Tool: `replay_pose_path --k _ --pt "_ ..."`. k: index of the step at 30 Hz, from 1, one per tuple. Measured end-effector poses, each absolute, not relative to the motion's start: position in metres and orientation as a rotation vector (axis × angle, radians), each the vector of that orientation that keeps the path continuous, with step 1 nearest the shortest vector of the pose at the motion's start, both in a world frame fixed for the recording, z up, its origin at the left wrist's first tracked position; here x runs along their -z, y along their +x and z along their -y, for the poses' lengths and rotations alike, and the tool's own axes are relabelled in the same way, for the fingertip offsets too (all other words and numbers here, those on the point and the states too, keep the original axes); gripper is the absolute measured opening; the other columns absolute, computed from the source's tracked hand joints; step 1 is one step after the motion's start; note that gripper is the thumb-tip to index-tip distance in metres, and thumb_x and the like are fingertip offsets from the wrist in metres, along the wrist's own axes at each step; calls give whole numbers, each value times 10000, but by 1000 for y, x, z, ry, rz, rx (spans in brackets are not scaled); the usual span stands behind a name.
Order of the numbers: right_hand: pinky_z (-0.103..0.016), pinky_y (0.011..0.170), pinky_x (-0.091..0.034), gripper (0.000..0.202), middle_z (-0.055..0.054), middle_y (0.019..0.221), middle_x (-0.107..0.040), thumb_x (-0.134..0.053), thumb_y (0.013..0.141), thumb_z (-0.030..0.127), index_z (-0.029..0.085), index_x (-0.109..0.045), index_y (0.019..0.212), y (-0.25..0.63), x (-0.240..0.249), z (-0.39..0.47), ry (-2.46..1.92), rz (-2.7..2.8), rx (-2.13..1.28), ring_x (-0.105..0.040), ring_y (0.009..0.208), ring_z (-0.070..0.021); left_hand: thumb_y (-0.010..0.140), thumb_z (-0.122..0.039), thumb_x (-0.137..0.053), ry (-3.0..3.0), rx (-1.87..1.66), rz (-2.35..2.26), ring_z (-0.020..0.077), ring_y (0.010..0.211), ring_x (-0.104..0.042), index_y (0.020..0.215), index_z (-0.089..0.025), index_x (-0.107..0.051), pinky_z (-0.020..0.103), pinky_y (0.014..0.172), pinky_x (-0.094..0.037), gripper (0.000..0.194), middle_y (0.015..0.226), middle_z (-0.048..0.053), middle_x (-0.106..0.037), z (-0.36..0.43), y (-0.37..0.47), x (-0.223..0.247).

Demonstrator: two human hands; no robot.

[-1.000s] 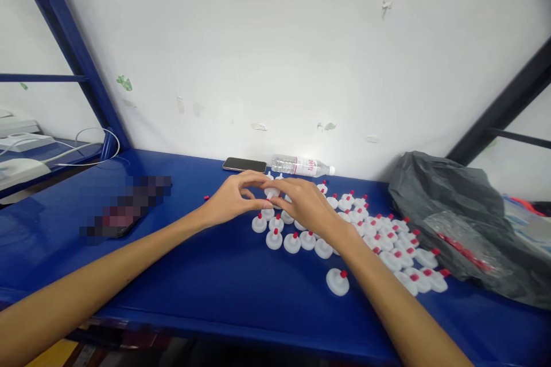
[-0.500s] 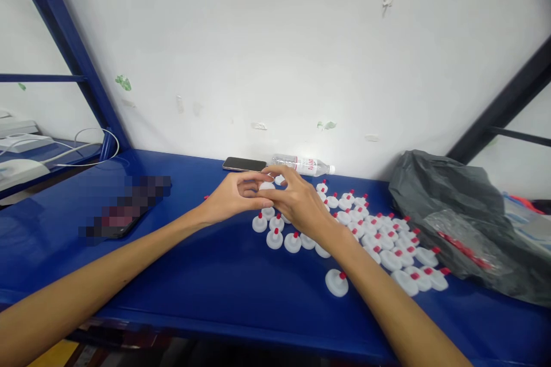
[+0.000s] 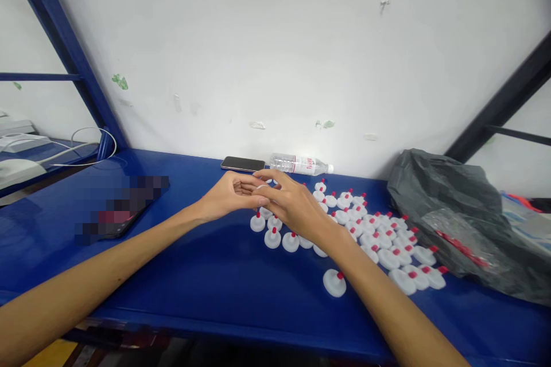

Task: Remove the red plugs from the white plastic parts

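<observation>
My left hand [image 3: 228, 195] and my right hand [image 3: 295, 203] meet above the blue table, fingers closed around one white round cap [image 3: 260, 187]. Only a thin white edge of that cap shows between the fingers; the rest is hidden. Below and to the right of the hands stand many similar white caps with red tips, such as the white cap [image 3: 272, 239] just under my right hand. A lone white cap [image 3: 333, 284] sits nearer the table's front, beside my right forearm.
Against the wall lie a black phone [image 3: 243, 164] and a clear plastic bottle [image 3: 297, 164] on its side. A dark grey bag [image 3: 443, 183] rests at the right, with a clear bag of red pieces [image 3: 462, 246] on it. A blurred-out dark device [image 3: 129, 206] lies left.
The fingers have closed further over the white cap, so less of it shows. The view has shifted slightly; the caps on the table look unmoved.
</observation>
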State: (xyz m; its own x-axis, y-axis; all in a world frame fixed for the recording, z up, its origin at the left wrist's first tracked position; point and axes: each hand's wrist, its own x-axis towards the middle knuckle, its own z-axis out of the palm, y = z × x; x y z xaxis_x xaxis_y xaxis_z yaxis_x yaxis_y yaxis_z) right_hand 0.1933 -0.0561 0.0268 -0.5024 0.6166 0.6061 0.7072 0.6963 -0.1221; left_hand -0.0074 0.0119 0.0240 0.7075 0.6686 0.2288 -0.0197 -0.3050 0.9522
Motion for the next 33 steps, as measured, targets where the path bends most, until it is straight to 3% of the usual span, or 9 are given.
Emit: replay_pose_path --k 4,8,15,19,22,27,33 --pt "-308 817 -606 234 -58 1425 -617 -521 1058 264 256 -718 1184 190 -30 60 -1017 2272 156 -711 1019 -167 759 -341 -871 1772 -719 -535 252 923 -780 1029 -199 -820 342 844 -632 309 985 64 -821 -16 -10 -24" --pt "-341 923 -602 258 -57 1442 -628 -509 1062 234 253 -695 1240 190 -32 61 -980 2259 95 -685 1177 -191 715 -362 -890 1746 -748 -564 280 910 -782 976 -187 -832 390 858 -633 319 953 76 -823 -18 -11 -24" --pt "-383 969 -592 308 -59 1459 -629 -521 1062 270 255 -650 1341 194 -28 58 -967 2249 106 -664 1245 -210 777 -390 -852 1768 -720 -529 235 925 -763 1033 -198 -811 333 844 -605 323 1000 71 -815 -15 -9 -24" --pt "-414 999 -555 237 -68 1386 -666 -559 1046 301 261 -723 1212 201 -34 54 -954 2197 210 -664 1198 -220 965 -555 -582 1924 -766 -530 241 917 -737 1079 -149 -776 315 758 -571 464 1019 111 -794 -19 -11 -27" --pt "-411 938 -546 179 -94 1231 -688 -617 1011 327 243 -768 1055 217 -45 50 -1053 1974 370 -663 1082 -233 1020 -511 -453 2190 -875 -768 237 876 -711 1023 -164 -772 301 709 -518 472 960 99 -789 -27 -18 -31" --pt "-420 890 -498 178 -64 951 -751 -624 962 276 231 -751 1078 263 -60 43 -1423 1644 521 -680 934 -262 970 -354 -488 2710 -896 -1277 305 935 -670 968 -188 -763 397 811 -498 321 963 111 -771 -48 -31 -28" --pt "-345 776 -484 148 -51 952 -797 -655 886 225 246 -770 977 320 -51 36 -2009 1449 344 -720 901 -255 954 -323 -491 2831 -752 -1123 344 1172 -602 1151 -165 -721 486 1013 -478 342 1178 149 -712 -58 -34 -10"
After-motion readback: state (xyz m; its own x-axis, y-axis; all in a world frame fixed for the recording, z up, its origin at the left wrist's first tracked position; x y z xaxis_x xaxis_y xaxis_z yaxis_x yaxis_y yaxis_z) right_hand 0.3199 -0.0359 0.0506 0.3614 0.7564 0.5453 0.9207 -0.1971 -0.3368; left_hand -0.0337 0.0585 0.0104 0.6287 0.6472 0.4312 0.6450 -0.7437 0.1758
